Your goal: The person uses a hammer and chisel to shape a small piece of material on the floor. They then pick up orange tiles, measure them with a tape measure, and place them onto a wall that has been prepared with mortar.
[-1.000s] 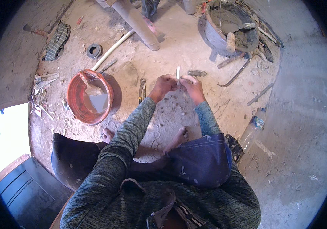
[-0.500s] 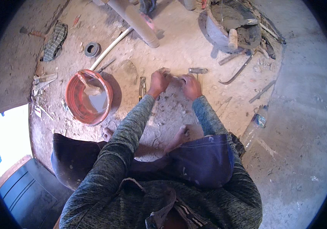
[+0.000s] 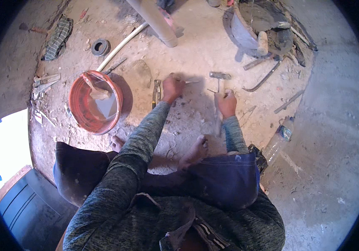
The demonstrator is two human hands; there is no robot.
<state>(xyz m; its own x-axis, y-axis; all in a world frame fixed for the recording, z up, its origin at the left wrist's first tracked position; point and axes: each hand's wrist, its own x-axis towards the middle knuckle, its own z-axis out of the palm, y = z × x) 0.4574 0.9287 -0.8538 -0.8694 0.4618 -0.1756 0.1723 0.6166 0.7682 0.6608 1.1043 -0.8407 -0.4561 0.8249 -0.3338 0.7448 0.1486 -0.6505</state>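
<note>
My left hand is closed around a thin metal rod that sticks out to the right, low over the dusty floor. My right hand grips the handle of a small hammer, whose grey head lies on the ground just beyond the hand. The two hands are a short way apart. A pair of pliers lies on the floor just left of my left hand. My bare feet rest on the ground below the hands.
A red bucket with water and a scoop stands at the left. A white hose and a grey pipe lie beyond. A metal pan of mortar sits at the back right. A plastic bottle lies at the right.
My hands were together at the centre around a small white piece. They have moved apart; the right hand now holds the hammer handle and the left a thin rod.
</note>
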